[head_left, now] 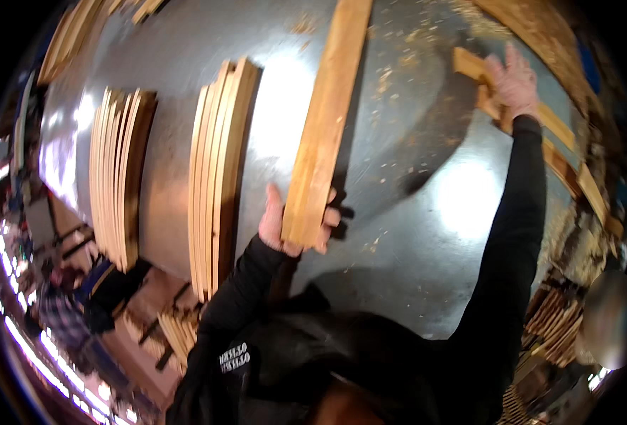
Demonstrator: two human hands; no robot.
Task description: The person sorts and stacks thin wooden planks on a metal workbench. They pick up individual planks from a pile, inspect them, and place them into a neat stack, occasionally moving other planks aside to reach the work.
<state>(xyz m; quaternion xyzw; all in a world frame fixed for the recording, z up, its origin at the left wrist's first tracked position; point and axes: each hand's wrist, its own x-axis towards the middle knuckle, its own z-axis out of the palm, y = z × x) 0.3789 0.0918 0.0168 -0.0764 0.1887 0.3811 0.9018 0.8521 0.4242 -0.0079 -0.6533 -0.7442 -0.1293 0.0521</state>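
My left hand (274,230) is closed around the near end of a long wooden board (331,106), thumb on its left edge and fingers curling up from beneath on its right. The board stretches away over a grey metal table (398,248). Far out to the right, my right hand (517,81) lies with fingers stretched over several wooden strips (473,65) near the table's right edge. Its palm hides part of them, and the fingers do not look wrapped around any strip.
Left of the board stand two rows of upright slats, a nearer stack (217,170) and a farther stack (118,170). Shavings (398,42) litter the far surface. A worker in a plaid shirt (62,312) is at lower left; another person (607,319) is at the right rim beside piled wood (554,322).
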